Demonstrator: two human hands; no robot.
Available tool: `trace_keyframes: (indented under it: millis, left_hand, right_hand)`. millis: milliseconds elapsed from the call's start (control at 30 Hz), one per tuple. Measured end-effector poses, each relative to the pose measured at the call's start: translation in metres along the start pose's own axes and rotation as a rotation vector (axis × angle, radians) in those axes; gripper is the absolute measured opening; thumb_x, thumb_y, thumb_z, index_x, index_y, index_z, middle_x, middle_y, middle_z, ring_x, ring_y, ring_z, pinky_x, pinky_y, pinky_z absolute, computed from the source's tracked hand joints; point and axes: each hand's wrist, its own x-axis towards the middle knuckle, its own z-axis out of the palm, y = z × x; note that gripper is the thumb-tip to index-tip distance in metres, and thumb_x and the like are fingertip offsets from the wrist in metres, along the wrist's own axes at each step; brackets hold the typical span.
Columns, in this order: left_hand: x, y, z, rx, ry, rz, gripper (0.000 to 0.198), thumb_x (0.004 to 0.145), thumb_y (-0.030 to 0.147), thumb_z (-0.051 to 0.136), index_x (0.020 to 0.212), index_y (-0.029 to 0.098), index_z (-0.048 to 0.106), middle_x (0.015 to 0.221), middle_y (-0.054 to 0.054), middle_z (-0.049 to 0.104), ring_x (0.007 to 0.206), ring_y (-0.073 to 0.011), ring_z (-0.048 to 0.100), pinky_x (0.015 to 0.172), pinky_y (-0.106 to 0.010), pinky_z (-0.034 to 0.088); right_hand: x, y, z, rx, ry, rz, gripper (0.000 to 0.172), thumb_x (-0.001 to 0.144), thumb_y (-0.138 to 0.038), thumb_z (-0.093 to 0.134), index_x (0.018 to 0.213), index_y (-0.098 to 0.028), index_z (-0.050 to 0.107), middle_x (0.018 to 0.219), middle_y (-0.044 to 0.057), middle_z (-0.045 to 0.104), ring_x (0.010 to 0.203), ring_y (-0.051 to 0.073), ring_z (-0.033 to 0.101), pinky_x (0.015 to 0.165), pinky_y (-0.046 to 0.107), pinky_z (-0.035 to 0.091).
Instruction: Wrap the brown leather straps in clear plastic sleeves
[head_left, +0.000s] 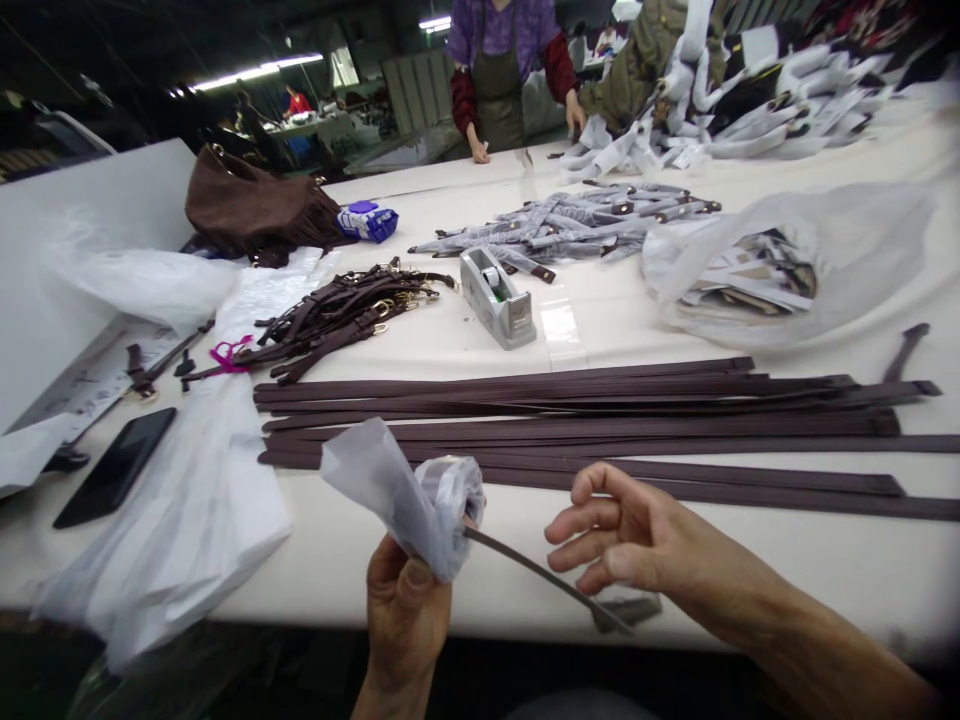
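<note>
My left hand (409,600) grips a coiled strap (457,490) wrapped in translucent plastic film, near the table's front edge. A loose flap of the film (367,475) sticks up to the left. From the coil, a dark strap end (532,568) runs down to the right and rests by the table edge. My right hand (622,530) hovers just right of the coil, fingers curved and apart, holding nothing. Long dark brown straps (570,435) lie side by side just beyond both hands.
A grey tape dispenser (499,300) stands mid-table. Around it lie brown straps with buckles (337,315), wrapped straps (570,225) and a plastic bag (847,260). At left are a phone (116,468), white plastic sheets (195,510) and a brown handbag (255,205). A co-worker (502,80) stands opposite.
</note>
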Motion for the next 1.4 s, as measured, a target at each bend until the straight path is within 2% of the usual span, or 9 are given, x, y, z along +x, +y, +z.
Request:
trace_keyframes:
  millis: [100,233,500,700,867,1100,1233,1400]
  left_hand:
    - [0.002,0.001,0.002,0.002,0.008,-0.001,0.028,0.067,0.036,0.074,0.089,0.020,0.068,0.083,-0.006,0.068,0.074,-0.0214,0.064,0.075,-0.045,0.054]
    - [0.002,0.002,0.004,0.006,0.015,0.000,0.029,0.066,0.037,0.075,0.087,0.019,0.068,0.086,-0.006,0.067,0.074,-0.0204,0.063,0.072,-0.042,0.055]
    - [0.000,0.000,0.004,0.044,0.000,-0.003,0.032,0.068,0.035,0.073,0.096,0.020,0.066,0.081,-0.005,0.068,0.076,-0.0204,0.063,0.072,-0.037,0.055]
    - [0.000,0.000,0.006,0.046,-0.012,-0.012,0.031,0.066,0.037,0.074,0.090,0.019,0.068,0.079,-0.006,0.068,0.072,-0.0230,0.064,0.072,-0.044,0.055]
    - [0.001,0.001,0.006,0.041,-0.038,-0.051,0.029,0.066,0.038,0.074,0.085,0.017,0.068,0.075,-0.006,0.067,0.067,-0.0226,0.063,0.070,-0.044,0.055]
    - [0.001,0.001,0.004,0.058,-0.038,-0.030,0.031,0.065,0.036,0.075,0.089,0.018,0.068,0.098,-0.008,0.065,0.073,-0.0214,0.062,0.081,-0.050,0.051]
    - [0.000,-0.002,0.000,0.058,-0.072,-0.029,0.029,0.067,0.036,0.073,0.090,0.019,0.068,0.100,-0.007,0.065,0.075,-0.0218,0.062,0.081,-0.050,0.051]
    - [0.000,-0.003,-0.002,0.048,-0.051,-0.052,0.030,0.065,0.036,0.075,0.088,0.019,0.069,0.098,-0.008,0.065,0.078,-0.0243,0.062,0.081,-0.051,0.050]
  right_hand:
    - [-0.008,0.002,-0.007,0.010,-0.010,0.050,0.053,0.063,-0.026,0.079,0.096,-0.022,0.038,0.102,0.005,0.060,0.095,0.020,0.058,0.071,0.028,0.044]
    - [-0.010,0.008,-0.009,0.053,-0.005,0.088,0.048,0.066,-0.022,0.077,0.093,-0.021,0.038,0.091,0.002,0.061,0.083,0.018,0.062,0.064,0.026,0.044]
    - [-0.010,0.010,-0.010,0.093,-0.074,0.087,0.050,0.063,-0.020,0.078,0.094,-0.021,0.038,0.090,0.003,0.062,0.082,0.019,0.063,0.066,0.028,0.045]
    - [-0.009,0.013,-0.011,0.115,-0.079,0.109,0.050,0.064,-0.023,0.077,0.093,-0.021,0.037,0.085,0.003,0.063,0.073,0.018,0.063,0.060,0.026,0.048]
    - [-0.009,0.013,-0.010,0.126,-0.093,0.135,0.044,0.067,-0.020,0.073,0.093,-0.019,0.037,0.081,0.003,0.064,0.069,0.019,0.064,0.055,0.025,0.048]
    - [-0.009,0.014,-0.009,0.125,-0.111,0.113,0.048,0.065,-0.024,0.076,0.093,-0.020,0.037,0.084,0.004,0.063,0.074,0.018,0.062,0.057,0.024,0.047]
    - [-0.007,0.015,-0.007,0.124,-0.110,0.130,0.052,0.061,-0.024,0.079,0.094,-0.020,0.038,0.084,0.002,0.062,0.072,0.017,0.062,0.057,0.024,0.046]
    - [-0.006,0.014,-0.005,0.123,-0.107,0.141,0.047,0.063,-0.020,0.077,0.090,-0.019,0.038,0.078,0.003,0.063,0.065,0.014,0.059,0.054,0.023,0.045]
